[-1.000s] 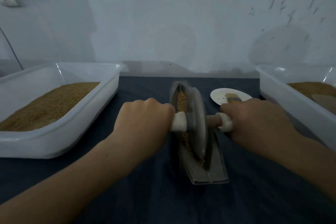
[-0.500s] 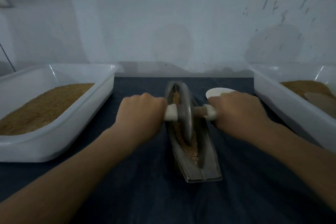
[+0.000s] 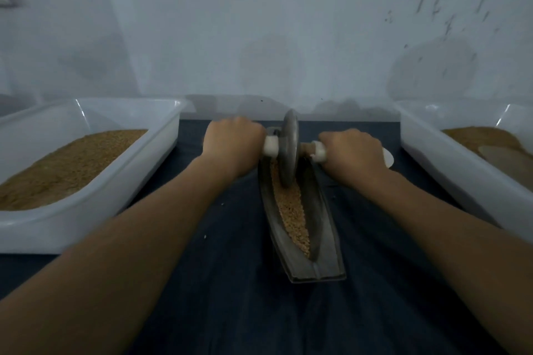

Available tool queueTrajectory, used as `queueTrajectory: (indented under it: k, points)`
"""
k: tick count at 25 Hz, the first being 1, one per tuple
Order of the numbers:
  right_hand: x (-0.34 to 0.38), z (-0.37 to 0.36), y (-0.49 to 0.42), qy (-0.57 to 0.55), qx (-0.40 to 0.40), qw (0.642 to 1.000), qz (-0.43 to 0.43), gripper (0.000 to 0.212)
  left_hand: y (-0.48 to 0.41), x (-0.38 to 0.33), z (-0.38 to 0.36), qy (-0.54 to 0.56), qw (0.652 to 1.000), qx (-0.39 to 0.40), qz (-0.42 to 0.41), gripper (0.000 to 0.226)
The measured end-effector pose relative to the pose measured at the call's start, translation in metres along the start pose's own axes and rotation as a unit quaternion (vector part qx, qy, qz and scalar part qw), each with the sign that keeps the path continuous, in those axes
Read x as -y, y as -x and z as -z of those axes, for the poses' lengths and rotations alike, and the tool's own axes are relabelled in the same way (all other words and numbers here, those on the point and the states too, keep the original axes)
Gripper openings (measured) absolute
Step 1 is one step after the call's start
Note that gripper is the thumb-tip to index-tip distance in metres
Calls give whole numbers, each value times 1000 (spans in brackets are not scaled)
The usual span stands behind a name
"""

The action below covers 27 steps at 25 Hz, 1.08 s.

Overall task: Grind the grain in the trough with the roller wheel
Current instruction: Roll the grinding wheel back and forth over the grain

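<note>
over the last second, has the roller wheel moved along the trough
Yes. Against the trough, the roller wheel has rolled away from the person, from near its middle to its far end, uncovering the grain on the near side.

Scuffed pale wall [image 3: 288, 23], dark cloth-covered table [image 3: 230, 311], dim light

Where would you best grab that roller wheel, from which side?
By the handles jutting from either side of the roller wheel, one grip per side, from above. The thin disc stands upright in the trough, so its rim offers no hold.
</note>
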State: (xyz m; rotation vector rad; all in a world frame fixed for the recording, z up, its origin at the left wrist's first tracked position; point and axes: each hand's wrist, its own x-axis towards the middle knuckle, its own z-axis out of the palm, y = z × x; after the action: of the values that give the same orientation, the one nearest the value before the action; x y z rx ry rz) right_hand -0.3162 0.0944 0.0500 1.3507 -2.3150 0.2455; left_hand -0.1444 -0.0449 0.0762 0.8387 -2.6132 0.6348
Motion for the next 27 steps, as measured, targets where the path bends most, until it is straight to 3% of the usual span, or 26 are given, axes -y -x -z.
queueTrajectory:
  k: [2, 5, 7, 9, 12, 14, 16, 20, 22, 24, 27]
  points:
    - [-5, 7, 31, 27, -29, 999, 28, 34, 39, -4, 1, 5, 999, -52, -9, 13]
    - [-11, 30, 77, 57, -94, 988, 104, 38, 91, 0, 14, 32, 992, -112, -54, 54]
    - [-12, 35, 77, 77, -87, 987, 113, 41, 86, 2, 14, 39, 989, -125, -63, 61]
    - [-4, 25, 56, 92, -50, 992, 64, 42, 72, -3, 3, 13, 998, -63, -16, 48]
    - [8, 9, 2, 49, -4, 999, 7, 22, 16, 1, -13, 17, 999, -39, 23, 10]
    - [9, 10, -12, 45, 16, 999, 2, 18, 2, 3, -9, 31, 999, -4, 26, 9]
    - [4, 15, 6, 25, 17, 999, 14, 29, 20, 1, -4, 23, 999, -23, 17, 10]
    - [-7, 40, 77, 72, -108, 983, 128, 43, 95, 1, 12, 42, 991, -119, -39, 58]
    - [-10, 49, 79, 77, -118, 981, 137, 44, 97, 3, 14, 50, 989, -134, -47, 66]
    - [-1, 41, 63, 114, -70, 986, 95, 41, 86, -2, 5, 21, 997, -71, -12, 55]
    - [13, 19, 8, 76, 0, 997, 19, 27, 28, 0, -14, 37, 998, -43, 37, 17]
